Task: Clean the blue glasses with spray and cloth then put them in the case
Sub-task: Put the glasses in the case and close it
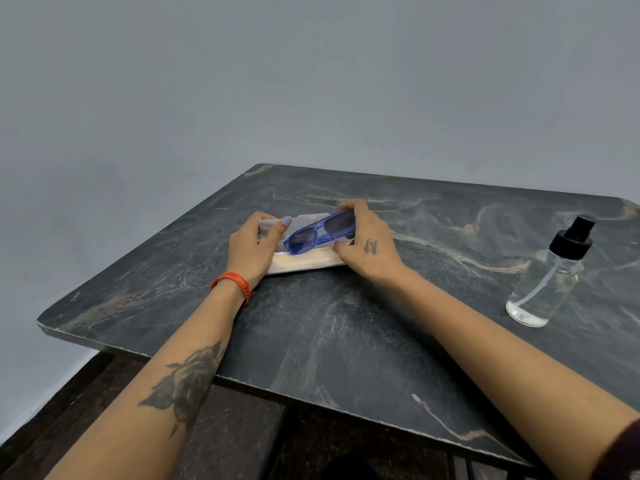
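Blue-framed glasses [317,233] with dark lenses are folded and tilted over an open white case [304,263] in the middle of the dark marble table [346,341]. My right hand [367,242] grips the glasses at their right end, fingers curled over the frame. My left hand [258,244] holds the left end of the case, thumb lying on its raised flap. The left lens dips into the case opening. No cloth is visible.
A clear spray bottle [550,275] with a black nozzle stands at the table's right side. A grey wall runs behind the table. The table's near edge runs diagonally across the lower frame, with dark flooring below.
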